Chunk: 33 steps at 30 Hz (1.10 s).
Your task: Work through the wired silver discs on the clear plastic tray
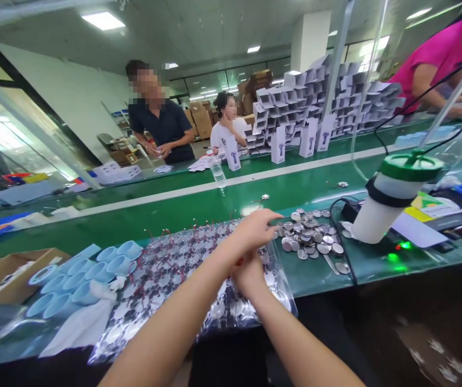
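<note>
My left hand [258,230] reaches across to the right, its fingers stretched toward a pile of round metal discs [307,234] and nothing visible in them. Beneath my left wrist, my right hand [247,273] is over the clear plastic tray [285,293]; its fingers are mostly hidden. A small reddish spot shows beside it, too small to name. Rows of round silvery parts with red wires [170,258] fill the tray.
Light blue cups [87,274] and a cardboard box [21,279] stand at the left. A white canister with a green lid [392,196] and cables are at the right. Beyond the green belt [166,212] are a bottle [217,171], stacked white boxes [295,107] and several people.
</note>
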Tool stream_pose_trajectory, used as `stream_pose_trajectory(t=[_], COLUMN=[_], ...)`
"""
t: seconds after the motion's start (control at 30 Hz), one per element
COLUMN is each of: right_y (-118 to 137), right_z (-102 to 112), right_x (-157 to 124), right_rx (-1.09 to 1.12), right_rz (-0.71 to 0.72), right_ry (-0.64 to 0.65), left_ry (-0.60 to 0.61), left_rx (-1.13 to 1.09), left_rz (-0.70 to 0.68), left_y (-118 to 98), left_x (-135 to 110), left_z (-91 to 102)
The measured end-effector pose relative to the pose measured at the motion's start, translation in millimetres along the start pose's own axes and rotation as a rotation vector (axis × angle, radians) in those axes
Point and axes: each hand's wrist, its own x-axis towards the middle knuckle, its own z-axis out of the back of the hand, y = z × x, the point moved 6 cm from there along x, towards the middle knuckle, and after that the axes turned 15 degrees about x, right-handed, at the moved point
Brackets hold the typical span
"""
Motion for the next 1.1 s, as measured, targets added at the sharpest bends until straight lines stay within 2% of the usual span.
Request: stream_pose_trajectory(t=[0.1,0.17,0.2,0.27,0.33,0.43,0.5,0.6,0.7,0.8,0.9,0.97,1.03,1.1], right_y=[-3.7,-4.2,-3.2,-0.6,2.2,4.8,5.8,7.7,9.9,10.9,9.5,8.2,8.1,8.9], right_z=[7.6,11.9,13.3,15.0,15.9,17.2,17.7,18.5,21.1,25.3,29.3,30.7,30.8,30.1], right_x=[-1.8,-2.1,-1.7,-0.7,-0.6,-1.8,-2.5,-2.4,-1.4,0.6,3.2,4.4,4.3,3.1], right_rx=[0.141,0.251,0.291,0.339,0.365,0.374,0.377,0.401,0.419,0.429,0.423,0.414,0.415,0.416], right_rz=[-0.079,-0.125,-0.133,-0.139,-0.133,-0.121,-0.112,-0.099,-0.093,-0.084,-0.082,-0.093,-0.105,-0.118], right_ry=[-0.054,-0.099,-0.111,-0.119,-0.116,-0.123,-0.128,-0.127,-0.137,-0.156,-0.172,-0.178,-0.179,-0.182], left_ry=[-0.138,-0.128,-0.082,0.054,0.166,0.199,0.161,0.063,-0.093,-0.202,-0.218,-0.174,-0.106,-0.058], left_rx=[-0.022,-0.010,0.003,0.041,0.073,0.056,0.038,0.049,0.077,0.069,0.060,0.048,0.034,0.030], left_rz=[0.121,0.194,0.230,0.301,0.364,0.420,0.447,0.446,0.412,0.452,0.494,0.519,0.536,0.550], left_y=[43.5,60.2,64.7,69.0,69.7,68.0,68.5,76.6,100.8,144.0,186.6,208.7,226.0,240.7], left_x=[-74.5,-129.4,-154.9,-199.0,-230.9,-252.0,-250.5,-228.0,-180.3,-115.6,-55.4,-31.5,-26.0,-39.0], left_z=[41.1,58.4,60.4,51.6,32.6,6.1,-0.6,9.7,30.9,36.4,18.8,0.1,-15.7,-19.9])
